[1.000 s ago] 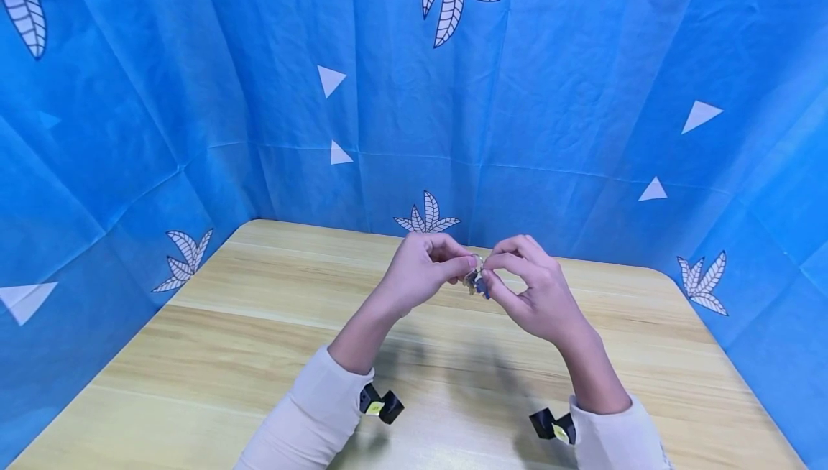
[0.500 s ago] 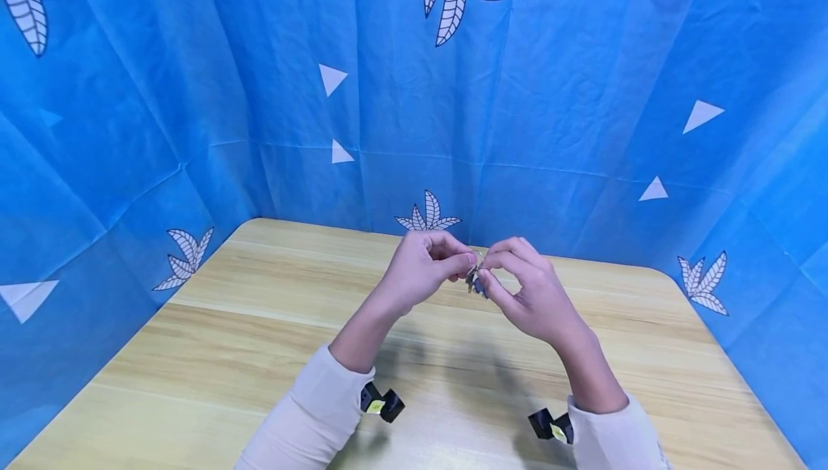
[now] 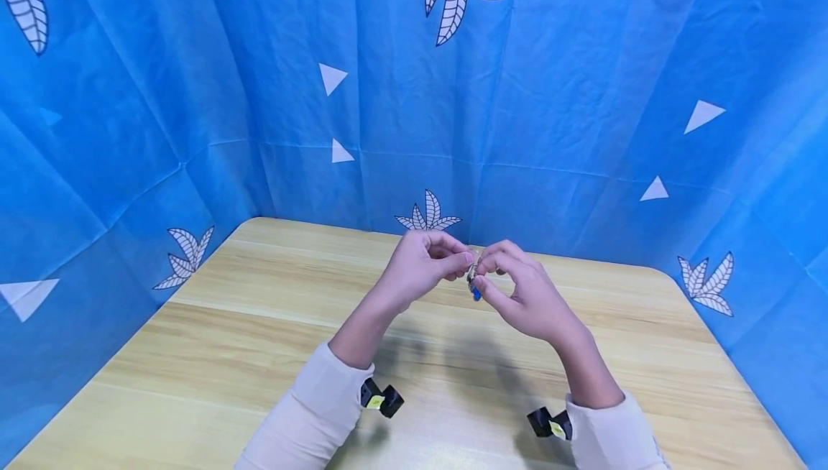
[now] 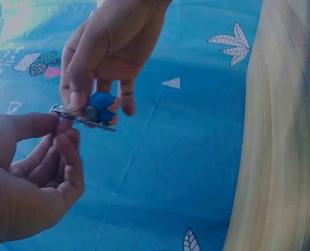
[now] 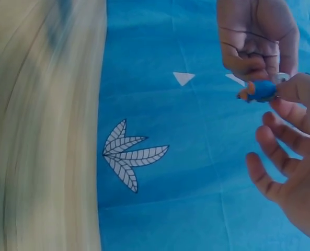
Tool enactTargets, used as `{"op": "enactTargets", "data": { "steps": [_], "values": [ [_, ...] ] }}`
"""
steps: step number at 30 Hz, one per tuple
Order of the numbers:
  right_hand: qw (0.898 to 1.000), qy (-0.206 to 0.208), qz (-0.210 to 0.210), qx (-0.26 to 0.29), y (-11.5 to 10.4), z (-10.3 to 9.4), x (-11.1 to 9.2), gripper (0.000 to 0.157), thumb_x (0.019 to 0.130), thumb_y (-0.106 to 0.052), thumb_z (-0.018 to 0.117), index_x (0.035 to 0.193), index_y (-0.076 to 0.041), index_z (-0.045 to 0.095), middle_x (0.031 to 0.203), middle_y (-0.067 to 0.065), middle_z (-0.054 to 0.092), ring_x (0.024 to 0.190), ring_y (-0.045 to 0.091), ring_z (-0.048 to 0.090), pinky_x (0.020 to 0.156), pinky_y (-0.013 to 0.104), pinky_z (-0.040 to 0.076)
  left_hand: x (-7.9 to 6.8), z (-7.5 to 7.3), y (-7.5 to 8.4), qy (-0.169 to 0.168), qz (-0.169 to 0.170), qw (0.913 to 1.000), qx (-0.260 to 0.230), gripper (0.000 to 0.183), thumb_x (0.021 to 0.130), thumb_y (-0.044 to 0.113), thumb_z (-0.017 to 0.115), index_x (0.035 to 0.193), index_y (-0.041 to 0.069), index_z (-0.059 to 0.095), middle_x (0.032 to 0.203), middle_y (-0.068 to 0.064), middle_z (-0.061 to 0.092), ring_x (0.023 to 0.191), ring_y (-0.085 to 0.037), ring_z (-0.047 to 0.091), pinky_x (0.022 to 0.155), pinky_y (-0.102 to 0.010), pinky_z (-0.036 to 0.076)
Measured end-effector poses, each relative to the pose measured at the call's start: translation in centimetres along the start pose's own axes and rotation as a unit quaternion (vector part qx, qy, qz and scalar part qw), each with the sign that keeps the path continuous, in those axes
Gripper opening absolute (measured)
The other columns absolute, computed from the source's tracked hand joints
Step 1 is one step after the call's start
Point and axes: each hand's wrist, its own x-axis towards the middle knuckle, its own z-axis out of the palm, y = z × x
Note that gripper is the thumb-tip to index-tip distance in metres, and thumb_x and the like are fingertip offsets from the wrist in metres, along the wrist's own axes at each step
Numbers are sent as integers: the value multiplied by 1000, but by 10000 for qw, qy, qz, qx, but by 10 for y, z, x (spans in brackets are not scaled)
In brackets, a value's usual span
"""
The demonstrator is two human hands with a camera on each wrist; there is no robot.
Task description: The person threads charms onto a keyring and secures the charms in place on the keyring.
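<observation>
My left hand [image 3: 417, 269] and right hand [image 3: 533, 297] meet above the table, both pinching a small bunch of keys [image 3: 471, 279]. A metal ring [image 4: 55, 108] shows at the left fingertips in the left wrist view. Beside the keys hangs a small blue figure charm [image 4: 101, 107] with orange feet. The right thumb and index finger pinch the bunch close to that charm; its other fingers are spread apart in the right wrist view. Fingertips cover much of the ring and keys, so how each piece sits on the ring cannot be told.
A light wooden table [image 3: 259, 355] with rounded far corners lies beneath both hands. Blue cloth [image 3: 414, 111] printed with white leaves and triangles hangs round its back and sides. Small black wrist cameras [image 3: 382, 398] sit at both cuffs.
The right hand has shifted slightly left, and its fingers have drawn closer to the left fingertips. The blue charm has turned and now hangs lower below the keys. The left hand stays nearly still.
</observation>
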Motion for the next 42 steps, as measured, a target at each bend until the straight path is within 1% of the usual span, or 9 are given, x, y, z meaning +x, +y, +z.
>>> {"op": "enactTargets", "data": {
  "steps": [5, 8, 12, 17, 24, 27, 32, 36, 42],
  "values": [
    [9978, -533, 402, 48, 8, 1, -3, 12, 90, -12, 60, 83, -21, 60, 97, -10, 58, 95, 9, 53, 80, 44, 46, 2, -5, -7, -406, -401, 9965, 610, 9, 87, 23, 70, 87, 14, 72, 79, -5, 68, 76, -24, 66, 67, -33, 55],
    [9933, -976, 616, 107, 13, 3, -5, 12, 91, -14, 60, 82, -21, 62, 95, -10, 60, 93, 8, 54, 80, 43, 47, 5, -6, -15, -636, -585, 9933, 773, 7, 89, 16, 68, 85, 12, 72, 78, -6, 68, 73, -23, 66, 69, -35, 56],
    [9835, -1570, 857, 263, 21, 7, -10, 10, 93, -15, 60, 85, -21, 64, 92, -9, 62, 91, 7, 57, 81, 37, 50, 8, -5, -25, -958, -770, 9886, 864, 5, 87, 10, 68, 83, 8, 71, 78, -10, 68, 69, -20, 63, 69, -37, 56],
    [9691, -2143, 1131, 474, 29, 11, -14, 7, 93, -14, 61, 90, -19, 66, 91, -9, 64, 90, 8, 60, 80, 30, 51, 10, -5, -36, -1360, -912, 9794, 1184, 6, 86, 6, 68, 80, 6, 71, 77, -13, 68, 65, -18, 62, 65, -32, 55],
    [9473, -2880, 1219, 692, 35, 16, -19, 9, 93, -13, 62, 88, -18, 67, 84, -6, 65, 73, 9, 56, 65, 26, 48, 10, -5, -49, -2127, -1162, 9511, 1912, 8, 84, 1, 65, 82, 2, 73, 73, -6, 68, 67, -17, 63, 64, -30, 55],
    [9336, -3287, 1123, 874, 37, 21, -19, 15, 92, -9, 60, 83, -17, 68, 81, -3, 66, 71, 8, 57, 66, 25, 49, 9, -4, -54, -2520, -1229, 9352, 2162, 9, 83, -1, 64, 81, 1, 73, 72, -6, 68, 66, -18, 63, 63, -31, 55],
    [9097, -3823, 1268, 1009, 36, 32, -21, 19, 88, -4, 61, 79, -19, 69, 76, -3, 66, 65, 5, 55, 63, 23, 47, 6, 1, -60, -3066, -1333, 9108, 2424, 11, 82, -5, 63, 77, 1, 72, 71, -10, 69, 66, -26, 66, 64, -36, 56],
    [9025, -3949, 1420, 969, 38, 38, -23, 18, 87, -3, 63, 79, -19, 69, 74, -4, 66, 62, 4, 50, 59, 21, 44, 4, 4, -65, -3194, -1479, 9000, 2572, 11, 81, -4, 65, 76, 3, 71, 70, -9, 69, 67, -26, 67, 64, -35, 57],
    [8977, -4018, 1578, 885, 45, 43, -26, 15, 86, -6, 64, 78, -17, 68, 73, -5, 65, 62, 4, 50, 59, 23, 45, 4, 13, -71, -3056, -1402, 8935, 2978, 14, 82, -2, 67, 71, 5, 71, 65, -4, 68, 58, -18, 64, 58, -29, 56]
  ]
}}
